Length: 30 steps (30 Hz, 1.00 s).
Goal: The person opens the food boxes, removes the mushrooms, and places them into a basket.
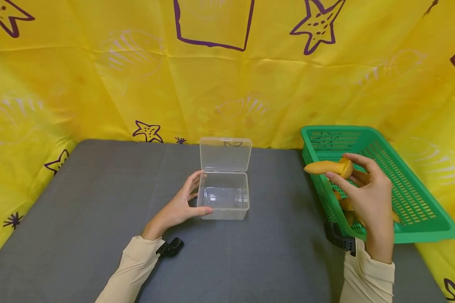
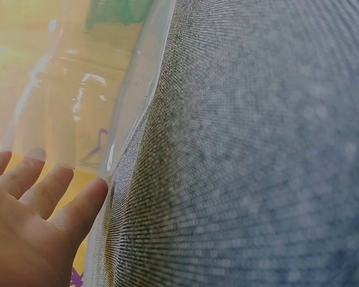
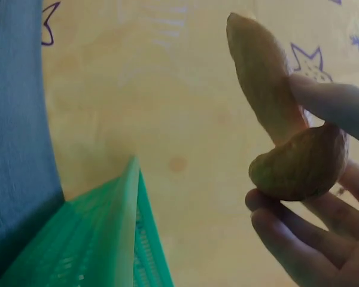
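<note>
A clear plastic box stands on the grey cloth, its hinged lid raised at the back. My left hand holds the box's left side, thumb across the front corner and fingers along the side toward the back. In the left wrist view its fingertips meet the clear wall. My right hand pinches a yellow-brown mushroom by its cap end, above the left side of the green basket. The stem points left. In the right wrist view the thumb lies against the mushroom's stem.
Several more yellow-brown mushrooms lie low in the basket, partly hidden by my right hand and the basket wall. Grey cloth covers the table. A yellow printed curtain hangs behind and at the sides.
</note>
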Tool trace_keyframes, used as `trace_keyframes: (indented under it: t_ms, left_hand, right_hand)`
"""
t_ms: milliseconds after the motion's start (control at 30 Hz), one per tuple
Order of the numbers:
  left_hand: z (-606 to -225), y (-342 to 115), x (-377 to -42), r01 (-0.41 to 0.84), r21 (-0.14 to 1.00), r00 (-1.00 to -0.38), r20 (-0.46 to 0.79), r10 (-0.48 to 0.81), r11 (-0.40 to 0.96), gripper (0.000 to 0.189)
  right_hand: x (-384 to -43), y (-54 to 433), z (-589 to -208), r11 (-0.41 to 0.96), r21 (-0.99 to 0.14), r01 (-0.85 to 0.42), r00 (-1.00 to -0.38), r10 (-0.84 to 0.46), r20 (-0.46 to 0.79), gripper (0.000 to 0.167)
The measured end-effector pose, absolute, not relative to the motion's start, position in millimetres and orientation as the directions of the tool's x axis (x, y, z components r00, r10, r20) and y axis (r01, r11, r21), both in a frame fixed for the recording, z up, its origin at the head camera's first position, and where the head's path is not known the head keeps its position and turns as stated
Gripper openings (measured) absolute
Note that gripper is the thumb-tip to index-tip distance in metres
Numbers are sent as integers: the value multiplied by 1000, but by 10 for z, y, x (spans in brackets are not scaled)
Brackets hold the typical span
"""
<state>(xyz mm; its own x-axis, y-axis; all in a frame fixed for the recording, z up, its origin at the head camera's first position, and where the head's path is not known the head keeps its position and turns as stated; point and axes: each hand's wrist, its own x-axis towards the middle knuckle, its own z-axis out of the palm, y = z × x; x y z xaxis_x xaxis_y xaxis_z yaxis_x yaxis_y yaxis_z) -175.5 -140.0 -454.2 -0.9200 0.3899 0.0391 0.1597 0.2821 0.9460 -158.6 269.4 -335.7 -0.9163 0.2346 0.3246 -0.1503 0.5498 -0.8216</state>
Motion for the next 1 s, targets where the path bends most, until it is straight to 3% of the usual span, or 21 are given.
trace_keyframes:
  t_ms: [500,1000]
  left_hand:
    - [-4543,-1403,-1752,158,947,-922,40,386,279,105]
    - [-4560,-1401,-1763,169,948,-920,54,387,270,104]
  right_hand:
    - [-1562,3110,-3390,671,-731,121,-936,323,142,67]
    - [-1517,3411,-3455,817,-556,153,-976,213,46,73]
